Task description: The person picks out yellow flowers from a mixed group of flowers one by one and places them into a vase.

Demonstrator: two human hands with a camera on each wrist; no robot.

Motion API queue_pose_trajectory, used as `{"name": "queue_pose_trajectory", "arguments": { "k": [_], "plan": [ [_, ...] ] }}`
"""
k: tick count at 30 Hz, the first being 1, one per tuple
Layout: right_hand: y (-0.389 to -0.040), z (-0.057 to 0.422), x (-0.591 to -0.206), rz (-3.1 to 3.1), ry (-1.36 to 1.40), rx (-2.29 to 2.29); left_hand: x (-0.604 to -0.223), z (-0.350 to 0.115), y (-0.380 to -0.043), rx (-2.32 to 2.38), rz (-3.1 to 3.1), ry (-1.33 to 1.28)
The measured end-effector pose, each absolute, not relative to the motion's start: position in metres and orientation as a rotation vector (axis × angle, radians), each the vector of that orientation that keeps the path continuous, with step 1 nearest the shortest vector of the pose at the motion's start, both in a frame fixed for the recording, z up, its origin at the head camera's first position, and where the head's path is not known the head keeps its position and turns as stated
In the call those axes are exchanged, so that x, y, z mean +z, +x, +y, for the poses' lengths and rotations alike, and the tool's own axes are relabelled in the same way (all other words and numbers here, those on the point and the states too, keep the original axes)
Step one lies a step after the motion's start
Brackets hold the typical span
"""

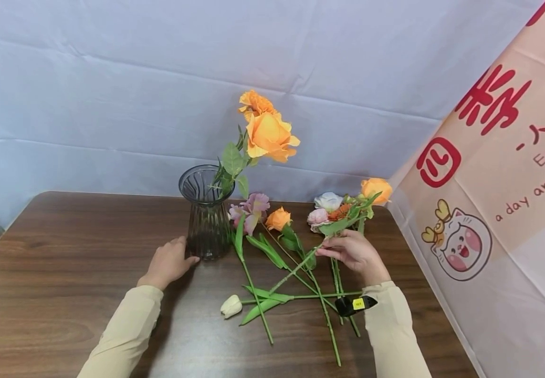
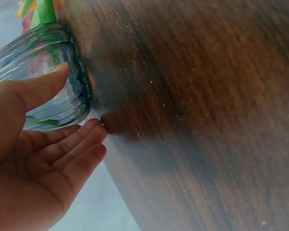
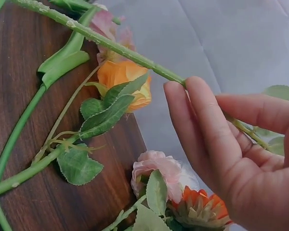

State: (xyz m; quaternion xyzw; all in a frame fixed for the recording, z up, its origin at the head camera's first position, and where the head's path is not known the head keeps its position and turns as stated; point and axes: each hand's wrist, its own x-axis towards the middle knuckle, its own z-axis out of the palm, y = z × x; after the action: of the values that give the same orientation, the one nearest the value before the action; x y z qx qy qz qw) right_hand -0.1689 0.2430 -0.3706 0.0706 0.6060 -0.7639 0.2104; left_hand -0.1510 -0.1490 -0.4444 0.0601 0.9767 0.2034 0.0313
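Note:
My left hand (image 1: 170, 262) rests on the table at the left of the ribbed grey glass vase (image 1: 208, 231). Its thumb lies along the glass low down, and its fingers stay fairly straight near the base. In the vase lean a big orange rose (image 1: 271, 137) and a ruffled orange flower (image 1: 256, 103). Between thumb and fingertips, my right hand (image 1: 352, 253) pinches a long green stem (image 3: 120, 49) that slants above the other flowers. Beyond the hand this stem runs up through leaves toward an orange rose (image 1: 375, 190).
On the table (image 1: 64, 273) lie a white tulip (image 1: 231, 306), a purple flower (image 1: 252, 211) and a small orange rose (image 1: 279, 218), stems crossing. A pink bloom (image 3: 156, 175), a white bloom (image 1: 328, 201) and an orange-red flower (image 3: 202, 207) lie at the right. A cloth wall (image 1: 112, 105) hangs behind.

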Motion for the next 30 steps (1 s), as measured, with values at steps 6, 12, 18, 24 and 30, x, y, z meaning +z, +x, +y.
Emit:
{"name": "queue_pose_trajectory", "arguments": {
  "k": [6, 12, 18, 24, 30],
  "plan": [
    [-0.168, 0.244, -0.366, 1.65, 0.167, -2.128, -0.444, -0.15, -0.15, 0.622, 3.008, 0.187],
    [-0.168, 0.244, -0.361, 1.631, 0.143, -2.117, -0.444, -0.15, -0.15, 0.627, 3.007, 0.178],
    [-0.168, 0.242, -0.356, 1.58, 0.125, -2.138, -0.443, -0.149, -0.151, 0.634, 3.003, 0.171],
    [-0.168, 0.24, -0.35, 1.553, 0.082, -2.157, -0.444, -0.149, -0.151, 0.638, 3.002, 0.169],
    [-0.169, 0.236, -0.342, 1.523, 0.047, -2.211, -0.444, -0.149, -0.151, 0.642, 2.993, 0.159]
  ]
}}
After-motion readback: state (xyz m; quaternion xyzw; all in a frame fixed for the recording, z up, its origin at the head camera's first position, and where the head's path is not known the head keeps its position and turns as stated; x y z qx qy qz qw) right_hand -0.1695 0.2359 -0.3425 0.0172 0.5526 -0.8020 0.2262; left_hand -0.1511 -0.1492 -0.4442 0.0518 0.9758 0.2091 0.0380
